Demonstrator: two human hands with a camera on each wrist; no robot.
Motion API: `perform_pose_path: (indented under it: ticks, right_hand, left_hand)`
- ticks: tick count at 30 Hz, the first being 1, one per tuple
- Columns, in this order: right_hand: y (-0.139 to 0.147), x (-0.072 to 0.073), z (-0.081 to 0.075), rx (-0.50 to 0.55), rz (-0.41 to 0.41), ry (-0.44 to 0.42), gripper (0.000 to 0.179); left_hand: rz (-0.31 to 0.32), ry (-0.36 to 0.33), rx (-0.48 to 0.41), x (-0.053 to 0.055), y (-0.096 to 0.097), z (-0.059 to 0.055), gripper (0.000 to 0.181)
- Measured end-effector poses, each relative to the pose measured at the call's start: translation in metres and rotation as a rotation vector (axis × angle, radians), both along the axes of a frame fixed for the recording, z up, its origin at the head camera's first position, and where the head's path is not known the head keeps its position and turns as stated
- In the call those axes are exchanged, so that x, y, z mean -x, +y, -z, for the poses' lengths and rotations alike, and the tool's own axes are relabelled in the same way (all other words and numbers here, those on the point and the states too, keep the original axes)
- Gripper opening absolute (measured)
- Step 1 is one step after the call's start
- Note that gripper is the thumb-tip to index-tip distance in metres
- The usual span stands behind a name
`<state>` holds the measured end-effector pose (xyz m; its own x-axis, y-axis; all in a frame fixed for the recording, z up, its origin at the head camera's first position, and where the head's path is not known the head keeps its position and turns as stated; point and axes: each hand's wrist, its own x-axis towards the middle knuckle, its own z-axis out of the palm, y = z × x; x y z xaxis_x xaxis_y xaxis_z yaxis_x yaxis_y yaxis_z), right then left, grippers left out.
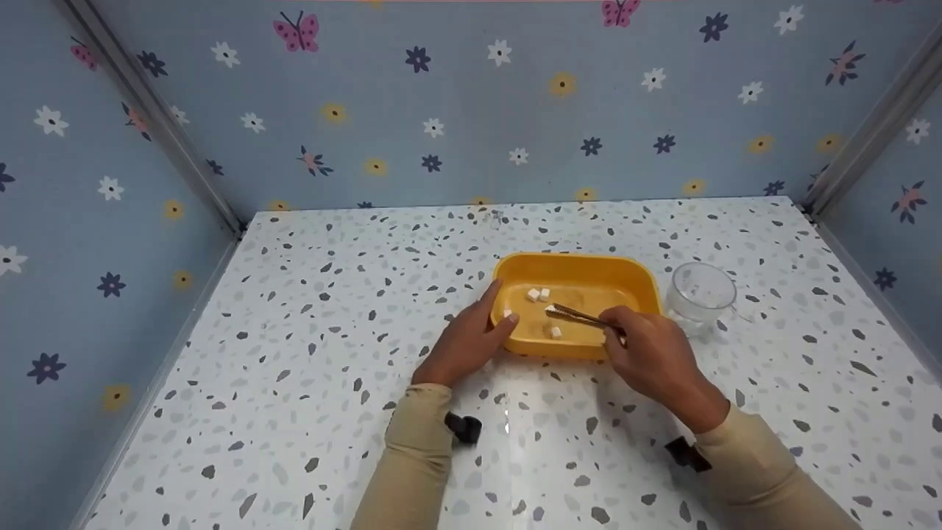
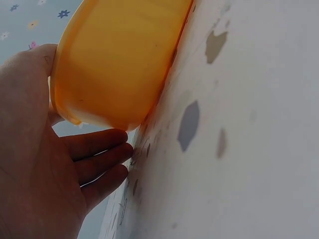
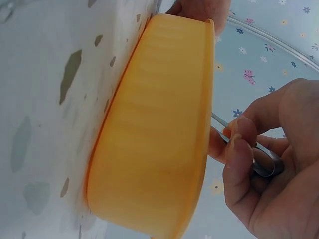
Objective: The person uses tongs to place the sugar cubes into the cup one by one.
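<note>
In the head view my left hand (image 1: pixel 467 338) grips the left end of a yellow plastic tray (image 1: pixel 581 269), thumb over its rim and fingers along the outside. My right hand (image 1: pixel 653 357) pinches small metal tongs (image 1: pixel 581 316) above the tray; their bent end shows in the right wrist view inside the curled fingers. At the tong tips is a white cube (image 1: pixel 550 310). Two white cubes (image 1: pixel 533 295) lie side by side farther back, another cube (image 1: pixel 556 333) sits near the front wall, and one more (image 1: pixel 507 314) shows beside my left thumb.
A clear glass cup (image 1: pixel 703 294) with a handle stands just right of the tray, close to my right hand. The speckled white table (image 1: pixel 331 331) meets a blue flowered wall (image 1: pixel 471 110) at the back, with similar panels on both sides.
</note>
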<state>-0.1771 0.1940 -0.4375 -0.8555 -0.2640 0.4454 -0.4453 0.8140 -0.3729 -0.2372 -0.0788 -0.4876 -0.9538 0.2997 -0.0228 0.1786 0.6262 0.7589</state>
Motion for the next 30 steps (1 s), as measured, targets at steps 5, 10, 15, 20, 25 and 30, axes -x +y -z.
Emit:
perform_pose_path:
  ticks: [5, 10, 15, 20, 25, 30]
  right_hand:
    - [0.0, -0.002, -0.005, -0.01, 0.015, 0.0, 0.014]
    - [0.002, -0.002, -0.009, -0.01, 0.014, 0.008, 0.015]
    - [0.006, -0.002, -0.012, -0.004, 0.01, 0.033, 0.015]
    - [0.01, -0.004, -0.016, 0.001, 0.013, 0.052, 0.014]
    - [0.014, -0.004, -0.019, -0.008, 0.029, 0.07, 0.013]
    - [0.017, -0.004, -0.023, 0.003, 0.035, 0.085, 0.014]
  left_hand:
    - [-0.01, -0.018, 0.008, 0.0, 0.0, -0.001, 0.077]
    - [-0.004, -0.015, 0.002, 0.001, 0.0, 0.0, 0.076]
    - [0.004, 0.003, -0.01, 0.001, 0.001, 0.0, 0.074]
    - [0.002, 0.009, -0.003, 0.0, 0.002, -0.001, 0.073]
    - [0.004, 0.012, 0.002, 0.0, 0.002, -0.002, 0.073]
    - [0.006, 0.012, -0.006, 0.0, 0.0, -0.001, 0.073]
